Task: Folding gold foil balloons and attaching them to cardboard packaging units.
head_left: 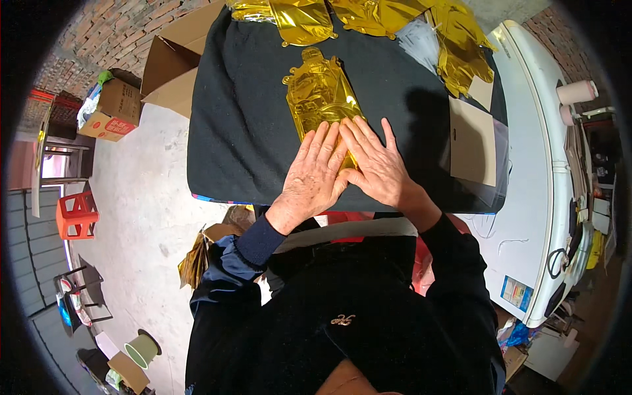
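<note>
A shiny gold foil balloon (320,92), flat and bottle-shaped, lies on the black cloth-covered table (230,131) in front of me. My left hand (311,172) rests palm down with its fingers stretched over the balloon's near part. Beside it my right hand (378,161) lies flat too, its thumb and little finger spread out. The two hands meet near the thumbs, and their fingers hide the near end of the foil. Neither hand grips anything.
More gold foil pieces (303,23) line the table's far edge, beside a stack of clear plastic sleeves (419,45). Beige cardboard sheets (473,141) lie at the right edge. A white appliance (526,171) stands right of the table, an open carton (174,66) at the far left.
</note>
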Action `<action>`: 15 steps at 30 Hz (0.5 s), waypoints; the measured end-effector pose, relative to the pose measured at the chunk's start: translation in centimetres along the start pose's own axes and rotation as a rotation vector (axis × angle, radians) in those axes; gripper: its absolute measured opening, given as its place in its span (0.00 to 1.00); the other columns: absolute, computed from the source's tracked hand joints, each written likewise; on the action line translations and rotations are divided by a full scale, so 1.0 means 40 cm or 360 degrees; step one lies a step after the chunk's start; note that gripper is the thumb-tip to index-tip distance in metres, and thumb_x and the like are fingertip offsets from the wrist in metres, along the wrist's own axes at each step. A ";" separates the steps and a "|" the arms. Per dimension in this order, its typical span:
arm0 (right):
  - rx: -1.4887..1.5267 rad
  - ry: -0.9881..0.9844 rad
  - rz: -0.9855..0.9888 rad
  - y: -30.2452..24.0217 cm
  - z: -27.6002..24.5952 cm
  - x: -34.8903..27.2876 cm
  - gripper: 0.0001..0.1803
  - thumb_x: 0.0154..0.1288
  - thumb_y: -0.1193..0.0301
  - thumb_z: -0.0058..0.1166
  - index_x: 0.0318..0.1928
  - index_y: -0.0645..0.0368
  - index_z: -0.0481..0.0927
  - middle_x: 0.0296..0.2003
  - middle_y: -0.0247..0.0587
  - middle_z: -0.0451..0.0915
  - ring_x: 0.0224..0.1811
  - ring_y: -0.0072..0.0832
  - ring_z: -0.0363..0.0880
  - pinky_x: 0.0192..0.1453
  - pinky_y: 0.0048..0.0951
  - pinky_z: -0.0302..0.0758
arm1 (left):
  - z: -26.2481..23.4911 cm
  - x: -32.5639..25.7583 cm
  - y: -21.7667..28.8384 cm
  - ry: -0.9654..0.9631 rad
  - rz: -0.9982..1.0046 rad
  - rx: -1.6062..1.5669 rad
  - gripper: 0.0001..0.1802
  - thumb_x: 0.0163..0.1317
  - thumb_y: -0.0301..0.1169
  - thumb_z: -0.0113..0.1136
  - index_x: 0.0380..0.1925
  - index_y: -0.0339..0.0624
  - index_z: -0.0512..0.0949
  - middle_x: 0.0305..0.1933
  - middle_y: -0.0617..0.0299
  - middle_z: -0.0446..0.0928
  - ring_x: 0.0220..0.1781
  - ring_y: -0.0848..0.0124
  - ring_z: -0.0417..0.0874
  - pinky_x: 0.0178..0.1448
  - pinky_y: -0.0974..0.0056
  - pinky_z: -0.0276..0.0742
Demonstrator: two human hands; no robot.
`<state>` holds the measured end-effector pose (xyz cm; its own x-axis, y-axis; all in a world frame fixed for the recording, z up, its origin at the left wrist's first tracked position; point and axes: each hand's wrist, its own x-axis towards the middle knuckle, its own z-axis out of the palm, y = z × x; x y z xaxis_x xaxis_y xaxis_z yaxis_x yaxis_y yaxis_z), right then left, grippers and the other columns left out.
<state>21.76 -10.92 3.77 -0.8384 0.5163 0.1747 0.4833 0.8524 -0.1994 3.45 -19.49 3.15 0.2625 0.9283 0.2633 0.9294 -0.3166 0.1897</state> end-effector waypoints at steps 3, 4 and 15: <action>-0.0045 -0.0001 -0.0003 0.004 0.005 -0.001 0.46 0.74 0.43 0.43 0.80 0.63 0.53 0.80 0.48 0.56 0.84 0.40 0.47 0.83 0.64 0.33 | -0.003 -0.003 -0.001 0.0043 -0.0004 -0.0047 0.38 0.74 0.48 0.49 0.75 0.33 0.62 0.80 0.41 0.57 0.84 0.47 0.53 0.85 0.45 0.46; -0.0027 -0.0013 0.0028 -0.002 0.005 -0.001 0.47 0.74 0.43 0.44 0.80 0.63 0.53 0.80 0.48 0.56 0.84 0.40 0.47 0.83 0.64 0.33 | -0.004 -0.007 -0.001 0.0043 -0.0008 -0.0061 0.37 0.73 0.46 0.48 0.75 0.33 0.62 0.80 0.41 0.57 0.84 0.47 0.53 0.85 0.45 0.47; -0.0105 -0.0087 0.0124 -0.009 0.012 0.003 0.36 0.77 0.59 0.41 0.79 0.63 0.55 0.80 0.47 0.53 0.85 0.39 0.44 0.83 0.62 0.33 | -0.024 0.021 0.050 0.0430 -0.0419 -0.0434 0.35 0.73 0.37 0.52 0.73 0.26 0.62 0.77 0.34 0.61 0.81 0.42 0.58 0.82 0.42 0.53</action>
<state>21.36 -11.21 3.39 -0.8093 0.5773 0.1081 0.5615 0.8145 -0.1461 5.28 -19.53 4.65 -0.0840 0.9112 0.4032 0.8437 -0.1503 0.5153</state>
